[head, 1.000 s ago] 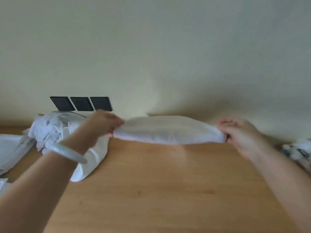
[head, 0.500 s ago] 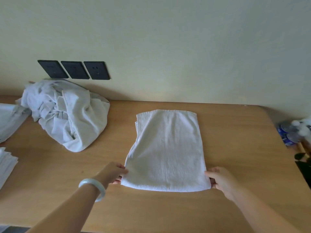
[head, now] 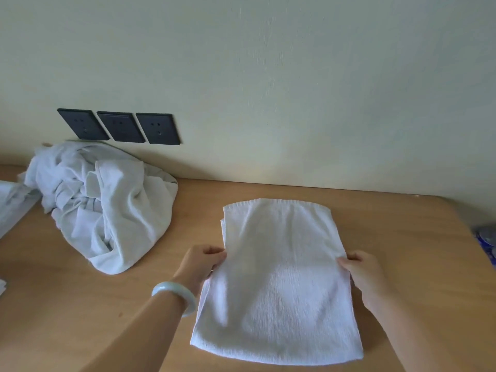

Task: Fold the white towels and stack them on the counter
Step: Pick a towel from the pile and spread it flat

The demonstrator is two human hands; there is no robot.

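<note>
both hands, left hand (head: 201,265) and right hand (head: 363,275), pinch the folded towel (head: 279,285) at mid-length on opposite edges, apparently to set the next fold line

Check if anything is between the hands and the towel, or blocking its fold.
Nothing visible. The left hand and right hand pinch the towel at its side edges; the crumpled pile lies apart, to its left.

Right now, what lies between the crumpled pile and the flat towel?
Bare wooden counter, plus the left hand gripping the flat towel; the head view shows it.
</note>
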